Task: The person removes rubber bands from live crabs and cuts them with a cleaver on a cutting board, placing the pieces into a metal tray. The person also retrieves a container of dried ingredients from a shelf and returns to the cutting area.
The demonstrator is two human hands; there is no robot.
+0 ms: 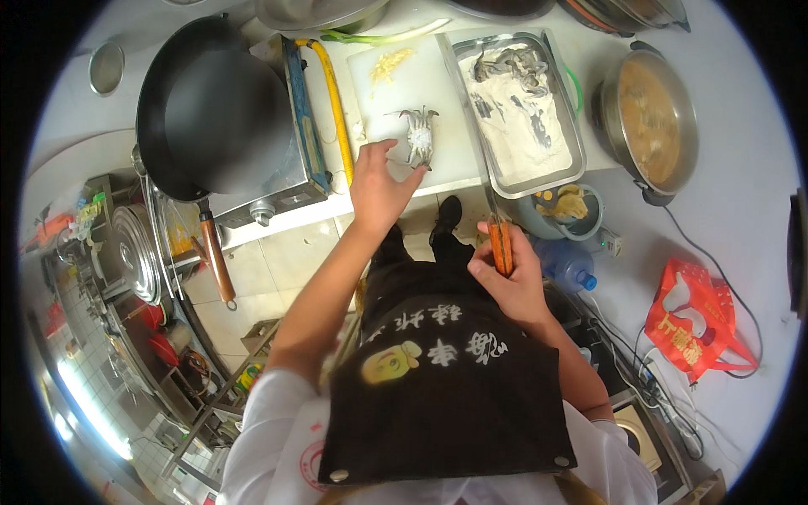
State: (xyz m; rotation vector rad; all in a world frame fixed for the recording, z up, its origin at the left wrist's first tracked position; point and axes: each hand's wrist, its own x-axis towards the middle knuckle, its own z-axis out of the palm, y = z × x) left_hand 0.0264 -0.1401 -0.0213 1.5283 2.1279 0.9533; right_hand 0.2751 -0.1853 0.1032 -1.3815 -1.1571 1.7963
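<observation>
A small crab (420, 137) lies on a white cutting board (379, 117). Beside its lower end is my left hand (382, 189), thumb and fingers apart; whether a fingertip touches it I cannot tell. My right hand (510, 271) is closed around the orange handle of a long knife (485, 158), whose blade points away from me along the board's right edge. Chopped pale yellow pieces, perhaps ginger or garlic (390, 65), sit on the upper board. To the right, a steel tray (577, 161) holds white powder, with crab pieces (511, 68) at its far end.
A large black wok (151, 113) rests on a gas stove (271, 205) at left, its wooden handle (218, 265) jutting towards me. A yellow hose (341, 120) runs beside the board. Right are a pan of brownish liquid (650, 120) and, lower, a grey bucket (593, 218).
</observation>
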